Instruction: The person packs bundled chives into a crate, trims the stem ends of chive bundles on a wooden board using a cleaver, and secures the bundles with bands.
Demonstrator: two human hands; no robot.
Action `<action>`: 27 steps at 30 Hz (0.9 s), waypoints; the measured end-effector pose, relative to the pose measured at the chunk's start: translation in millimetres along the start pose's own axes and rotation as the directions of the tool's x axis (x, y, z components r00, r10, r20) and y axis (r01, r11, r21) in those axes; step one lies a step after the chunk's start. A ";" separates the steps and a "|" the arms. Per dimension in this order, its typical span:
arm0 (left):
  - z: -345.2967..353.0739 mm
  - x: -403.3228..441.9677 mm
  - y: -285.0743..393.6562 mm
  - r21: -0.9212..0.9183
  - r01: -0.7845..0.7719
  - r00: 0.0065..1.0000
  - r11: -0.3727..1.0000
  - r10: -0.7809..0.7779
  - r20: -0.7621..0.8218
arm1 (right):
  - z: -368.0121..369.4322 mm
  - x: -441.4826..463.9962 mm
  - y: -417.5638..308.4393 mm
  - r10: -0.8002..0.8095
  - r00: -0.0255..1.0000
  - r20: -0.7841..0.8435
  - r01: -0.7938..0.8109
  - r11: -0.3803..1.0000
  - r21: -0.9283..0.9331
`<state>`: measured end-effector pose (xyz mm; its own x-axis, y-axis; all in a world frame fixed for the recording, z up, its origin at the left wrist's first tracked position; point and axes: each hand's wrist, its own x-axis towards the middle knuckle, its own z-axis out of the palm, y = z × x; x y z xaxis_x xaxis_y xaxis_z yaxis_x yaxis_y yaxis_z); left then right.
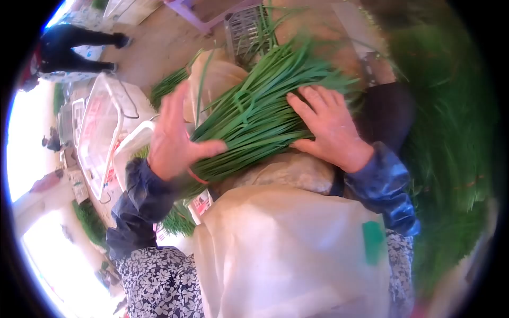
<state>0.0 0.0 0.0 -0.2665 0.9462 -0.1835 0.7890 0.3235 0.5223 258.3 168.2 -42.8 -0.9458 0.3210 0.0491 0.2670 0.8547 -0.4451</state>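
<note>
A thick bundle of long green chives (260,106) lies across my lap, with a red band (198,176) near its lower left end. My left hand (177,135) is at that end, fingers stretched upward and thumb spread over the stalks. On the right side of the bundle rests my right hand (328,124), its fingers apart and lying on the leaves. One loose leaf curls in a loop on top of the bundle. A pale apron (286,244) covers my front below it.
More greens are piled high along the right (450,138). White plastic baskets (101,132) stand at the left. A grey crate (245,34) with loose leaves is ahead, near a purple frame (196,16). Another person (74,47) is at the upper left.
</note>
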 end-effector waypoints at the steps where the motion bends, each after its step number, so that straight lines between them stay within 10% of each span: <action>1: -3.8 0.2 -0.7 0.067 0.071 0.994 0.995 -0.065 -0.088 | -0.5 -0.3 -0.6 0.001 1.000 -0.011 -0.001 1.000 0.002; 3: -54.7 -8.0 -12.2 0.322 0.052 0.986 0.945 0.003 -0.168 | 26.9 28.3 -18.5 -0.011 0.991 -0.134 0.026 0.994 0.110; 7: -40.3 -0.1 -23.6 -0.163 0.488 0.860 0.858 -0.439 0.262 | 24.0 30.7 -5.8 -0.088 0.976 -0.200 0.104 0.992 0.070; 9: -12.8 6.8 10.9 0.094 0.143 0.941 0.985 -0.165 0.296 | 16.8 22.3 -2.4 -0.046 0.985 -0.168 0.052 0.998 0.030; 21: 0.8 -13.5 22.9 0.192 -0.100 0.980 0.976 0.063 0.189 | 4.8 61.5 -59.7 -0.443 0.851 -0.281 0.510 0.824 0.245; 25: 8.5 -28.8 21.7 0.365 -0.053 0.977 0.929 -0.028 0.213 | -2.3 60.5 -31.6 -0.238 0.965 0.108 0.236 0.971 0.026; 27: 23.4 -38.6 25.7 0.510 -0.186 0.983 0.840 0.165 0.087 | -49.7 62.6 -48.6 -0.142 0.979 0.147 0.155 0.985 -0.080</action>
<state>43.5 -28.3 1.0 -0.0840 0.9824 -0.1666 0.9945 0.0931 0.0477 195.4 167.0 26.4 -0.9910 0.1324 -0.0202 0.1308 0.9241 -0.3590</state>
